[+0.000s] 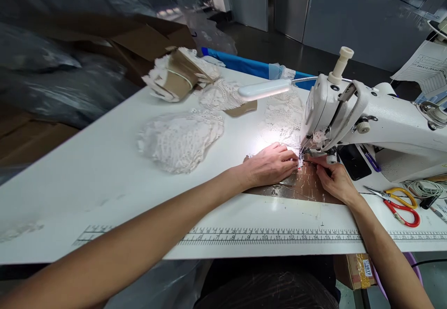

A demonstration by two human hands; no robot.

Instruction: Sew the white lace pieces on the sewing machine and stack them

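Note:
A white sewing machine (391,118) stands at the right, its lamp (263,90) lighting the needle area. My left hand (274,163) lies palm down just left of the presser foot (304,154), fingers close together and slightly bent over white lace fabric (284,118), mostly covering its near edge. On the other side of the foot is my right hand (335,178), its index finger reaching to the foot and its thumb apart below. The index fingertip is partly hidden by the foot. Beneath both hands is a brown, worn cover plate (296,190).
A lace pile (183,141) lies left of my hands, with a tied lace bundle (179,73) behind it. To the right are thread snips (398,202) with red and yellow handles and a black phone (354,162). A printed ruler (265,236) runs along the front edge.

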